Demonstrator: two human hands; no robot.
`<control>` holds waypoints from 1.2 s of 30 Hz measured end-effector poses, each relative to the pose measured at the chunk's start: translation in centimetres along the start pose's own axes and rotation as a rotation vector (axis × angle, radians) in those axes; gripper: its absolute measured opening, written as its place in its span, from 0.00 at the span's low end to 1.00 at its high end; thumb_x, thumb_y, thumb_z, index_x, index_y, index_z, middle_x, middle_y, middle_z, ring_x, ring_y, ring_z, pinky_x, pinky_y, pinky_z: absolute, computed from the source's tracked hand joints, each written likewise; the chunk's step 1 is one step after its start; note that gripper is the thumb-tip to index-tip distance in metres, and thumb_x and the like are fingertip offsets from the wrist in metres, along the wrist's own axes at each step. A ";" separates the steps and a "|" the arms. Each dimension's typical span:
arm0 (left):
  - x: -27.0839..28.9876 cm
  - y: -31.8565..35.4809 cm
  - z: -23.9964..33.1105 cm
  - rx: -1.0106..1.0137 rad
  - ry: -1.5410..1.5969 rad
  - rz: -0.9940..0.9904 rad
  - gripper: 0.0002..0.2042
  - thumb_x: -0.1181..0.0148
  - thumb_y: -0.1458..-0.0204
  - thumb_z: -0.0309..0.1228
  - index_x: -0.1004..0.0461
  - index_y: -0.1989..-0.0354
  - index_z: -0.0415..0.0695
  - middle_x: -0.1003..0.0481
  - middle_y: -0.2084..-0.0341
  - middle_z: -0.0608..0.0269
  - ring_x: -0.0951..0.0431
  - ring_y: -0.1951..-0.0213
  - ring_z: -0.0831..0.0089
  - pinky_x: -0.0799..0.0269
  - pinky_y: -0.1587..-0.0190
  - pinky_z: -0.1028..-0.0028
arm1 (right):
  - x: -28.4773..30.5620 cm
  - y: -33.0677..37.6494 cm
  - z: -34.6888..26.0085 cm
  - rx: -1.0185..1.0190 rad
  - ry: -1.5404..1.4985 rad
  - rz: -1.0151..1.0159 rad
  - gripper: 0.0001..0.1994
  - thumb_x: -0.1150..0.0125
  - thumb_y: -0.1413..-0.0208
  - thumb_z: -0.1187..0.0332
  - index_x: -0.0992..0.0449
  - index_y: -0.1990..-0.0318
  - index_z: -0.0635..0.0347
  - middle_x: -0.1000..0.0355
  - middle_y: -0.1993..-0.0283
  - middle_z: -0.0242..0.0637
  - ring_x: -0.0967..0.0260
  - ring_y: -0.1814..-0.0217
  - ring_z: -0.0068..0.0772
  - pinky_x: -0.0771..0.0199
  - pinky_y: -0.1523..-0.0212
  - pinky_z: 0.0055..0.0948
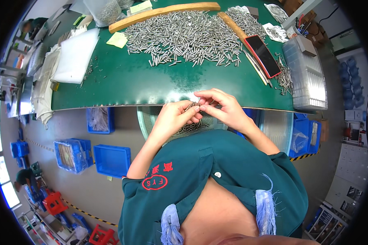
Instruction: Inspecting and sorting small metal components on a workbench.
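Observation:
My left hand (175, 116) is closed around a small bunch of metal pins (194, 105) at the table's near edge. My right hand (227, 109) meets it from the right, thumb and forefinger pinched close to the pins; what lies between those fingertips is too small to make out. Below both hands, a pale green plastic basket (144, 121) holds more metal pins (189, 128). A wide heap of silvery pins (184, 36) covers the far middle of the green table (131, 83).
Wooden strips (163, 13) border the heap. Right of it lie a red-edged phone (262, 55), pens (255, 67), loose pins (283, 75) and clear plastic trays (306, 73). White foam sheets (75, 57) lie left. Blue bins (112, 160) stand on the floor.

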State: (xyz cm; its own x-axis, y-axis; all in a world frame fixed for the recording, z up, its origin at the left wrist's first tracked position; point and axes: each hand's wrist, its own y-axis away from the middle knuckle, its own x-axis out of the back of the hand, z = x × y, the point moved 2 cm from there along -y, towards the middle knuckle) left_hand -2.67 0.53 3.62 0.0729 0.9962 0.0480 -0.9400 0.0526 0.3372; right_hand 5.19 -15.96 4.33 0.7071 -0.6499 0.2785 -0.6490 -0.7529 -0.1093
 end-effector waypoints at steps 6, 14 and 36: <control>0.2 0.0 0.0 0.026 0.089 -0.069 0.13 0.47 0.41 0.33 0.24 0.61 0.34 0.20 0.71 0.58 0.20 0.70 0.76 0.24 0.67 0.78 | 0.1 0.0 -0.7 -0.004 -0.036 -0.012 0.15 0.40 0.45 0.73 0.26 0.48 0.58 0.29 0.59 0.34 0.30 0.59 0.22 0.28 0.60 0.22; 0.4 -0.2 0.0 0.059 0.170 -0.119 0.12 0.47 0.41 0.32 0.24 0.63 0.35 0.21 0.71 0.57 0.20 0.70 0.76 0.25 0.67 0.79 | 0.0 -0.1 -0.8 0.037 -0.033 -0.034 0.14 0.43 0.43 0.73 0.25 0.50 0.59 0.28 0.59 0.36 0.28 0.58 0.26 0.28 0.59 0.23; 1.1 -0.9 -0.1 0.075 0.152 -0.154 0.13 0.46 0.42 0.33 0.24 0.62 0.33 0.20 0.69 0.58 0.20 0.68 0.77 0.24 0.66 0.80 | -1.3 -1.0 -0.2 0.103 0.142 0.011 0.11 0.39 0.47 0.69 0.23 0.55 0.56 0.29 0.63 0.37 0.28 0.63 0.33 0.28 0.63 0.28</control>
State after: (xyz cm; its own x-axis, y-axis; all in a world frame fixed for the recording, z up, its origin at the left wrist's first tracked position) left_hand -1.78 1.57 3.25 0.1575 0.9761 -0.1498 -0.8936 0.2055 0.3992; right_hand 4.88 -14.40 4.26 0.6486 -0.6428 0.4075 -0.6193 -0.7570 -0.2084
